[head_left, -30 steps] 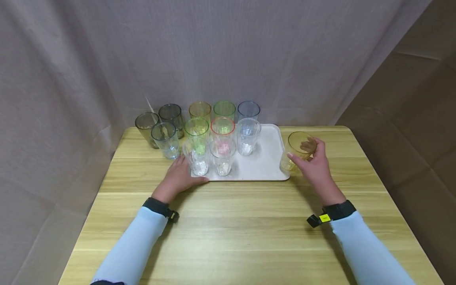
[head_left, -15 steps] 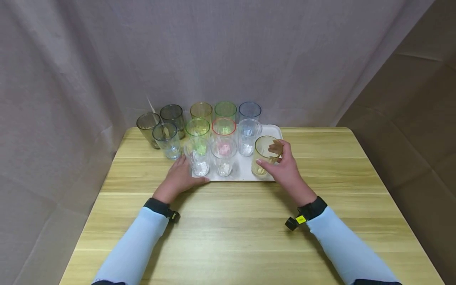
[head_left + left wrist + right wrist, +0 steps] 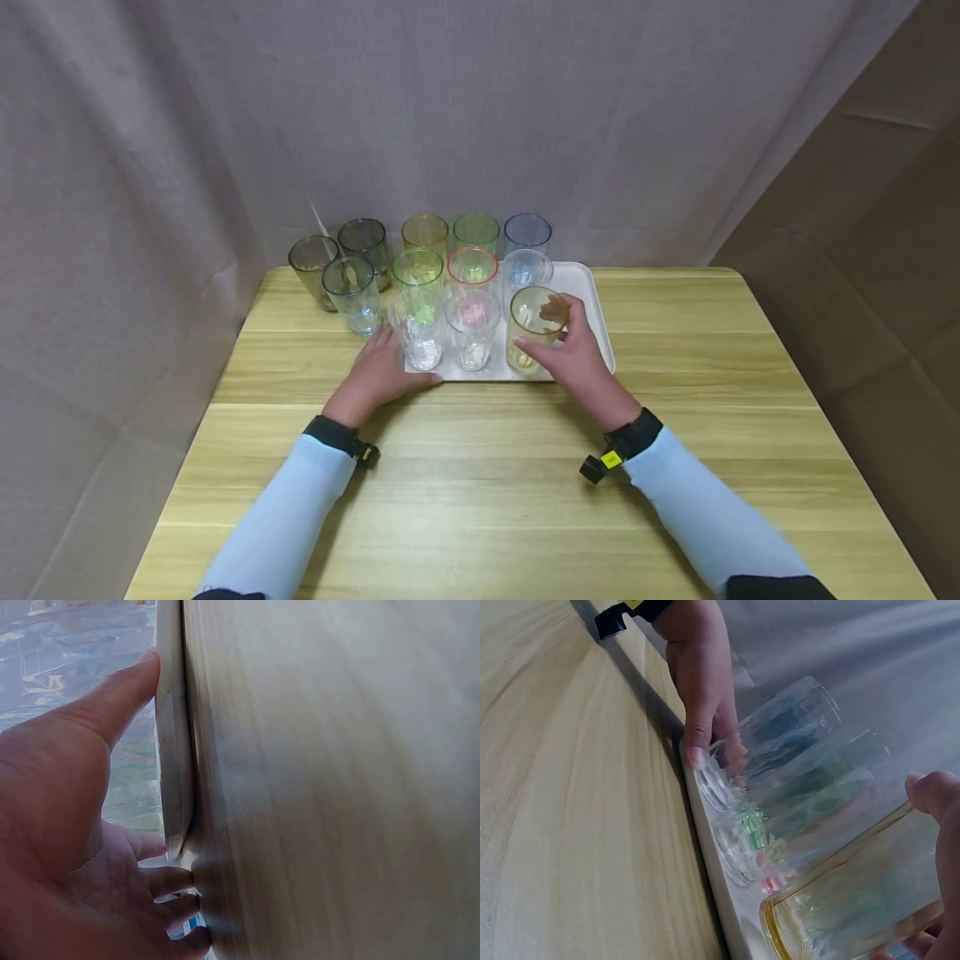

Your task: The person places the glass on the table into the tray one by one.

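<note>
Currently, your right hand (image 3: 576, 346) holds a yellow glass (image 3: 523, 354) by its side, thumb on the near face and the other fingers wrapped round the far one, with the rim facing up. That glass is over the front of a white tray (image 3: 588, 287), just to the right of a clear glass (image 3: 473, 342); whether its base touches the tray, you cannot tell from these views. Your left hand (image 3: 375, 371) rests at the tray's front left corner, its fingers spread and relaxed, the thumb lying against the front edge. Next to that hand stands another clear glass (image 3: 423, 342), at the left end of the front row. Behind these, from your left, come a lime-green glass (image 3: 417, 271), a red-rimmed glass (image 3: 474, 273) and a third clear glass (image 3: 527, 271), then an amber glass (image 3: 424, 232), a green glass (image 3: 477, 229) and a blue-rimmed glass (image 3: 527, 232) at the back. Left of the tray, on the wooden tabletop (image 3: 465, 475), you have two upright dark grey glasses (image 3: 311, 268) and one bluish glass (image 3: 354, 292), near your left fingertips. Grey cloth (image 3: 480, 117) hangs behind everything.
</note>
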